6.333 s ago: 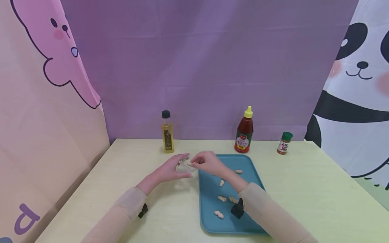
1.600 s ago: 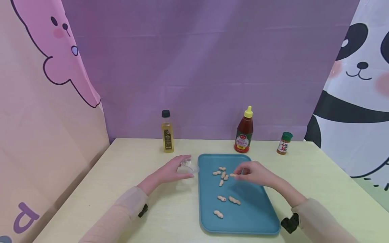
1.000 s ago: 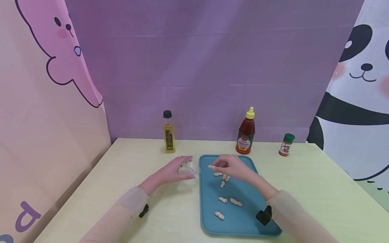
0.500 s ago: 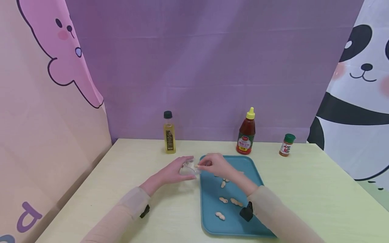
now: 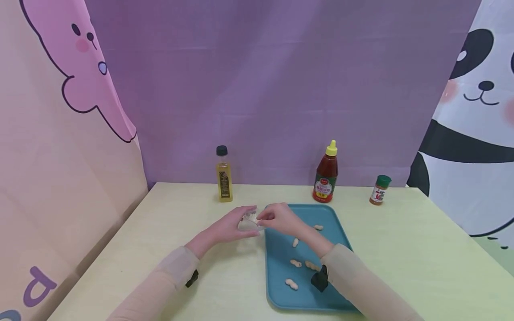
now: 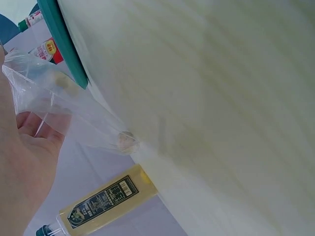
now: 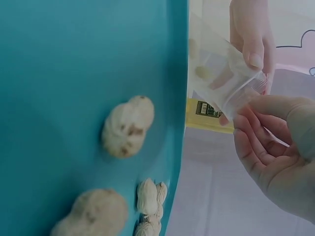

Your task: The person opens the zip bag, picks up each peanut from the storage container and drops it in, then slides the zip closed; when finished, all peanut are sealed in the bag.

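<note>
My left hand [image 5: 233, 225] holds a small clear plastic bag [image 5: 250, 221] by its mouth, to the left of the blue tray. Through the film of the bag [image 6: 74, 103] in the left wrist view, pale peanuts [image 6: 127, 141] show, one of them at the bottom. My right hand [image 5: 281, 218] has thumb and fingertips together at the bag's mouth. In the right wrist view the right hand's [image 7: 275, 142] fingertips touch the plastic edge, and whether a peanut is between them is hidden. Several unshelled peanuts [image 5: 292, 284] lie on the tray [image 5: 321, 294]; the right forearm covers part of it.
Behind the hands stand an oil bottle [image 5: 224, 178] with a dark cap, a red sauce bottle [image 5: 325, 176] with a yellow top, and a small green-capped spice jar [image 5: 379, 191]. All rest on the pale wooden table [image 5: 405, 249], before a purple curtain [image 5: 257, 89].
My right hand picked up a peanut from the tray and carried it left to the bag's mouth, where the peanut is lost from sight. The left hand stays with the bag.
</note>
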`<control>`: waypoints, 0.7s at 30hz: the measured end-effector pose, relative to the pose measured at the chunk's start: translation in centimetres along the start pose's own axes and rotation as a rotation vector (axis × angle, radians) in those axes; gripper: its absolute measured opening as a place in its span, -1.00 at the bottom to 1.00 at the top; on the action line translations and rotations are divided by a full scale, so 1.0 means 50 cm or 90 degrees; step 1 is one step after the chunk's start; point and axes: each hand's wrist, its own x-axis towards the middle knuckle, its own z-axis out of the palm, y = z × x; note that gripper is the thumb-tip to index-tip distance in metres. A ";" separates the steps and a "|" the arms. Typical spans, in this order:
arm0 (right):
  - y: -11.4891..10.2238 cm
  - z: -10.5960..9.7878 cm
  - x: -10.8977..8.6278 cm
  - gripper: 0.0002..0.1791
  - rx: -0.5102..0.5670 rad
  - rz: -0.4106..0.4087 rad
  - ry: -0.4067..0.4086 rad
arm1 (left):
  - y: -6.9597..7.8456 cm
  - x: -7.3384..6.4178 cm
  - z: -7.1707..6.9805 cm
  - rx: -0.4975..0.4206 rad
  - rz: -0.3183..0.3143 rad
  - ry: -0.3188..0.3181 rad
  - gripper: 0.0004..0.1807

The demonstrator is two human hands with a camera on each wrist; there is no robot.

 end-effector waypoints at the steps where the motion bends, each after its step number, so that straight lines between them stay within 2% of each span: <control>1: -0.001 -0.001 0.000 -0.80 0.001 0.000 -0.001 | 0.000 0.000 0.000 -0.002 0.000 0.000 -0.07; 12: 0.007 -0.031 -0.014 -0.76 0.001 0.016 0.022 | 0.000 0.005 0.004 0.009 -0.010 -0.003 -0.09; 21: 0.035 -0.076 -0.054 -0.73 0.024 0.079 0.061 | 0.002 0.004 0.003 0.018 -0.017 -0.002 -0.08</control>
